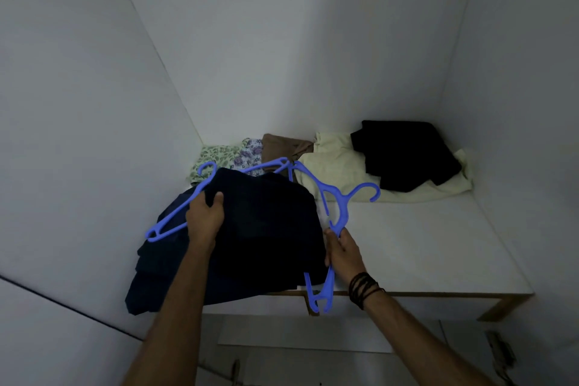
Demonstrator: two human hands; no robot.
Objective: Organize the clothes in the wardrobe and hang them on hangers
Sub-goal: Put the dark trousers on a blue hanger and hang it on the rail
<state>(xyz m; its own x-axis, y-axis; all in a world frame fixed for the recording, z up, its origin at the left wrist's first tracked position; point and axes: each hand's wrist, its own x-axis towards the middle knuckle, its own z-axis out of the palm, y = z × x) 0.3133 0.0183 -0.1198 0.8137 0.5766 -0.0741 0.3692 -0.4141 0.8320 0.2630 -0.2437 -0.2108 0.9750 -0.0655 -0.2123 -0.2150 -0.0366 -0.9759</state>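
I find no writing, label, brand, number or sign that I can read anywhere in view.

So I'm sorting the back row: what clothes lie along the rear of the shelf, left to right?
Green leaf-print cloth → purple floral cloth → brown garment → cream garment → black garment.
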